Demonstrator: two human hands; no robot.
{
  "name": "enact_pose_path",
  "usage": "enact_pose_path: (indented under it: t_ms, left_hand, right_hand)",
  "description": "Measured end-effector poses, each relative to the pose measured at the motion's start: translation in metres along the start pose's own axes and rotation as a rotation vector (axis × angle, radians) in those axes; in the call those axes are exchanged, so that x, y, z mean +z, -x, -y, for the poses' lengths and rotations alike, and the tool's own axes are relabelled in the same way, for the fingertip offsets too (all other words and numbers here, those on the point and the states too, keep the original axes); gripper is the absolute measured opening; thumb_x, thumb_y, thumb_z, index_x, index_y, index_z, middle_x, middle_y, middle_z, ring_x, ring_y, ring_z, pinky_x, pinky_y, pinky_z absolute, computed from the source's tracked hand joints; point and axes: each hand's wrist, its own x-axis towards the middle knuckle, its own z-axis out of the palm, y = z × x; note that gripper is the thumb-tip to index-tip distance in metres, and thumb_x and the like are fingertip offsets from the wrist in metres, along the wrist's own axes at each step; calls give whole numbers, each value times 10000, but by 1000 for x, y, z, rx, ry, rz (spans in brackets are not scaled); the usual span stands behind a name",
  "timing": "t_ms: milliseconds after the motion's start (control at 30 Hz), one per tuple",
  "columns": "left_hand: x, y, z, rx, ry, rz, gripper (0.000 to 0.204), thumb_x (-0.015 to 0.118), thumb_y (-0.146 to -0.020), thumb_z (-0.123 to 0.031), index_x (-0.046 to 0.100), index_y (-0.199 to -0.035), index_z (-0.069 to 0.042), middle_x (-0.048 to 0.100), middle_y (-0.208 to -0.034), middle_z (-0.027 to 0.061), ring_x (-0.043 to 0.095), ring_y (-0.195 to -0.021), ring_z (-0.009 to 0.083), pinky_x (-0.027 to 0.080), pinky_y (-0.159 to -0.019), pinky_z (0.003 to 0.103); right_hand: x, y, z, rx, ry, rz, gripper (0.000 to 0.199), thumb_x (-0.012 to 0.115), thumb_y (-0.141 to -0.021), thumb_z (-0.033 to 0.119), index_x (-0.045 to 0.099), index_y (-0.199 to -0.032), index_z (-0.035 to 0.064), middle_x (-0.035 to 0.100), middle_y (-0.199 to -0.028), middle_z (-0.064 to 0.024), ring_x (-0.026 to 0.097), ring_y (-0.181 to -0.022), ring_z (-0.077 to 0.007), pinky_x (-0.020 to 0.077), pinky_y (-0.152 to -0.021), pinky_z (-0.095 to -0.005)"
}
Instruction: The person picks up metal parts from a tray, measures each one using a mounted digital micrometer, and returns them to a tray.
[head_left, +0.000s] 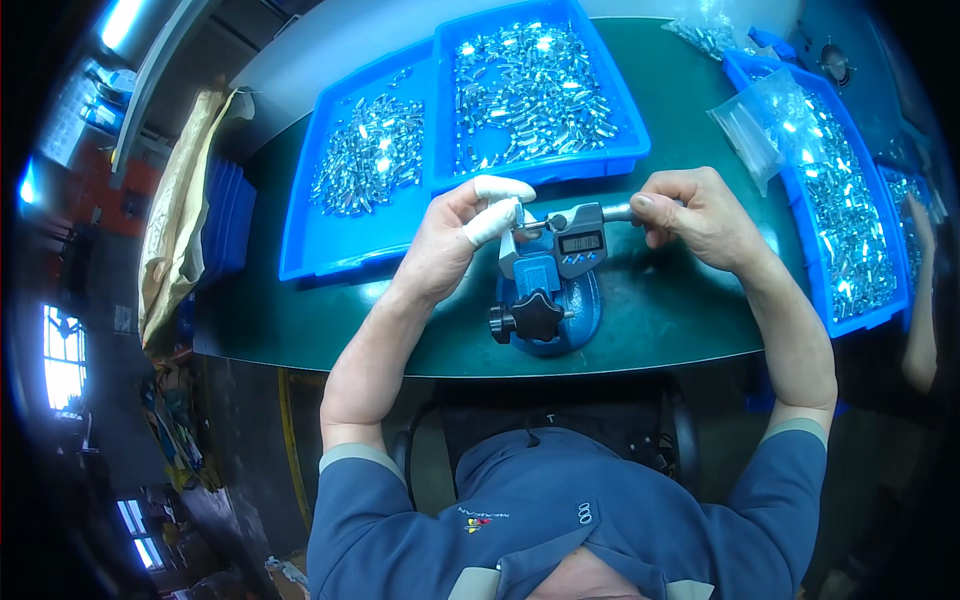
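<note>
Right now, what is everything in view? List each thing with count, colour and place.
Digital micrometer: one, blue-grey, table centre, clamped in a stand.
Stand: one, blue with black knob, near table edge.
Trays: at least three, blue, holding small shiny metal parts; two at the back, one to the right.
Plastic bag: one, clear, on the right tray.
Table: one, dark green.
Another person's arm: far right.
Left hand: taped fingertips at the micrometer's anvil end.
Right hand: on the micrometer's thimble.
</note>
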Motion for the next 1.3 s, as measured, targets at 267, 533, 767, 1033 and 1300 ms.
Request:
enact_pose_path:
  t_ms: [267,533,767,1033,1300]
  left_hand:
    - [-5,-5,6,0,-36,21,291,657,-970,-237,668,-1178,-33,702,-983,56,675,-886,124,556,-807,282]
    - [-1,-4,2,29,-42,17,235,637,-979,-179,676,-1159,-33,702,-979,64,670,-887,129,550,-826,295]
    - [-12,-6,-12,206,-204,-154,221,640,-964,-127,676,-1156,-21,715,-932,95,672,-905,159,519,-854,297]
    - [-86,-23,-31,574,-1149,-802,290,721,-897,-86,681,-1177,-20,706,-1116,114,667,-1047,215,521,-881,322]
    - [-53,-98,-31,444,-1503,-89,276,751,-792,-107,720,-1064,-78,688,-1074,148,616,-1073,341,490,-943,435]
  right_hand:
    - [0,0,2,10,-9,-3,372,629,-975,339,684,-833,-1,638,-700,-24,616,-642,-92,466,-605,-240]
    - [0,0,4,4,-35,9,308,673,-943,292,690,-882,-9,652,-718,-32,612,-667,-89,471,-623,-239]
    - [0,3,9,-30,-28,-11,280,718,-911,261,700,-920,-18,661,-747,-31,595,-707,-84,467,-644,-245]
    - [-1,2,3,-23,-96,23,264,713,-907,237,687,-932,-25,667,-763,-42,604,-715,-91,476,-654,-253]
    - [-1,1,3,-34,-77,30,282,714,-919,253,694,-937,-27,661,-763,-43,612,-709,-100,487,-646,-257]
